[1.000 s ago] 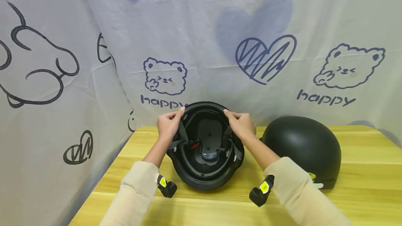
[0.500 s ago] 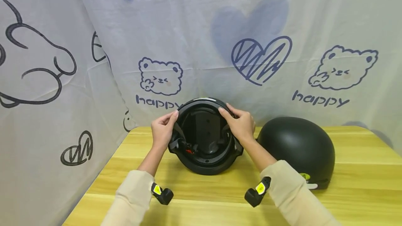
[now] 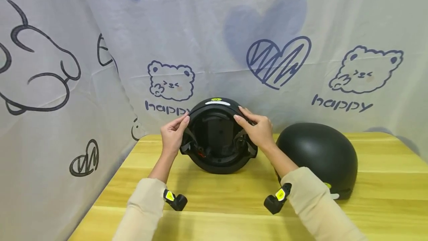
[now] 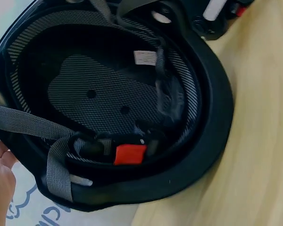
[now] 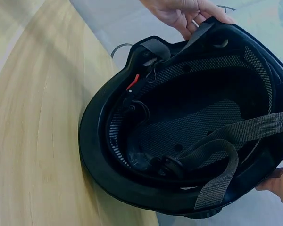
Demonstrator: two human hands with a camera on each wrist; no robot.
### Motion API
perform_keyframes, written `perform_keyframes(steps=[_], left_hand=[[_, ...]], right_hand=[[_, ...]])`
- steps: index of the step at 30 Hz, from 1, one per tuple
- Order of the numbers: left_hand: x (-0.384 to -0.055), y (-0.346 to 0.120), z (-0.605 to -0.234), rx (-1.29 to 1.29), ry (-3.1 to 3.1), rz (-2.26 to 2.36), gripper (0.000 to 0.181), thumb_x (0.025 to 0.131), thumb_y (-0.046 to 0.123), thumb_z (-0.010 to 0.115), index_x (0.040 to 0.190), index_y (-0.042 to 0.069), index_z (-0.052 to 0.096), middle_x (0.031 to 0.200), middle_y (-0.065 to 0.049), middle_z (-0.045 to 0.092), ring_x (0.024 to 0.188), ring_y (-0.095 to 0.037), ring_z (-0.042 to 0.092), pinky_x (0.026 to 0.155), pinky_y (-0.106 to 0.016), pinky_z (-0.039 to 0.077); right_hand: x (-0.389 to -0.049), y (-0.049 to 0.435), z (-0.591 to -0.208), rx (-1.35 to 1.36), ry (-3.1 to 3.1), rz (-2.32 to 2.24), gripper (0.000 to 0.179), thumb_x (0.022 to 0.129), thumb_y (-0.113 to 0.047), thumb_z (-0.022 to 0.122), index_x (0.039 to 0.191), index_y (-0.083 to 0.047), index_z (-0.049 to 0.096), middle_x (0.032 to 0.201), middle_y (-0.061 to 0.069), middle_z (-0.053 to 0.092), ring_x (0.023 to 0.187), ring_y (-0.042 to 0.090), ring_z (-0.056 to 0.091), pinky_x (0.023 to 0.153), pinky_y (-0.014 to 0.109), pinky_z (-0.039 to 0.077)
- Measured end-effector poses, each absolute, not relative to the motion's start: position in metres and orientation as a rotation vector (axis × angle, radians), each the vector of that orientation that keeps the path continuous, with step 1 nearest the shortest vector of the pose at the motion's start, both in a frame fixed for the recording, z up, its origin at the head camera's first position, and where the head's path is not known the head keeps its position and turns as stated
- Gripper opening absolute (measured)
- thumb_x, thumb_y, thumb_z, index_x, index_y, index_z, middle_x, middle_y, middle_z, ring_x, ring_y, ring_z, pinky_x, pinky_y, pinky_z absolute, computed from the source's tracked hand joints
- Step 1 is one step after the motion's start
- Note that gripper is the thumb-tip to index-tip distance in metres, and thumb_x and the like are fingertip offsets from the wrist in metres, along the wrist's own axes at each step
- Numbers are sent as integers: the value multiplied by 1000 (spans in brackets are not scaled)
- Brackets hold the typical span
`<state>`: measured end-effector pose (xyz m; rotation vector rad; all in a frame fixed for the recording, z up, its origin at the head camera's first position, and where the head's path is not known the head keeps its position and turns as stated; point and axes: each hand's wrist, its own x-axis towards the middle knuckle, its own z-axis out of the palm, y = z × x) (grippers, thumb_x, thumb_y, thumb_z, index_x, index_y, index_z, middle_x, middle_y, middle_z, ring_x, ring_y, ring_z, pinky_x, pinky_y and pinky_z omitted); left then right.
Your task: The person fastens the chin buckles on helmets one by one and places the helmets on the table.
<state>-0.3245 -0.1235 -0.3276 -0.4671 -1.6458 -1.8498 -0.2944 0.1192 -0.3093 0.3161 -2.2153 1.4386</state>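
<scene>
A black helmet [image 3: 219, 164] is held tilted up on the wooden table, its hollow facing me and its brim with a white strip and yellow label on top. My left hand [image 3: 172, 137] pinches the rim at the upper left, thumb in front. At the upper right my right hand [image 3: 259, 131] grips the rim between thumb and fingers. Inside, the left wrist view shows a padded lining, grey straps [image 4: 30, 123] and a red buckle part [image 4: 130, 154]. The right wrist view shows the helmet's lower rim [image 5: 92, 155] against the table.
A second black helmet [image 3: 317, 155] stands dome up to the right, beside my right forearm. Behind the wooden table [image 3: 217, 203] hangs a white printed cloth [image 3: 214, 36], close to the held helmet. Another cloth wall runs along the left.
The held helmet has tipped further upright and moved back, so its front label and white strip now show. Both hands keep their hold on the rim. The second helmet stays in place.
</scene>
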Motion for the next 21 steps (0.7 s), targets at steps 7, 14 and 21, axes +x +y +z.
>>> perform_keyframes(steps=[7, 14, 21], left_hand=[[-335, -115, -330, -464, -1681, -1829, 22, 85, -1, 63, 102, -16, 64, 104, -11, 67, 90, 5, 64, 81, -13, 50], [-339, -118, -329, -499, -1649, -1838, 23, 84, -3, 62, 103, -17, 62, 106, -12, 67, 94, 3, 64, 83, -14, 50], [-339, -123, -328, -577, -1648, -1861, 24, 84, -4, 62, 104, -17, 61, 109, -13, 65, 98, 1, 64, 83, -16, 51]], right_hand=[[-302, 128, -316, 351, -2183, 1458, 39, 87, -26, 65, 124, -14, 61, 130, 9, 54, 123, 24, 51, 101, 40, 43], [-306, 128, -315, 446, -2127, 1537, 37, 88, -22, 64, 123, -9, 61, 130, 13, 53, 127, 25, 47, 104, 40, 40], [-305, 128, -316, 512, -2104, 1515, 36, 90, -15, 61, 125, -7, 59, 132, 13, 52, 130, 24, 44, 99, 35, 45]])
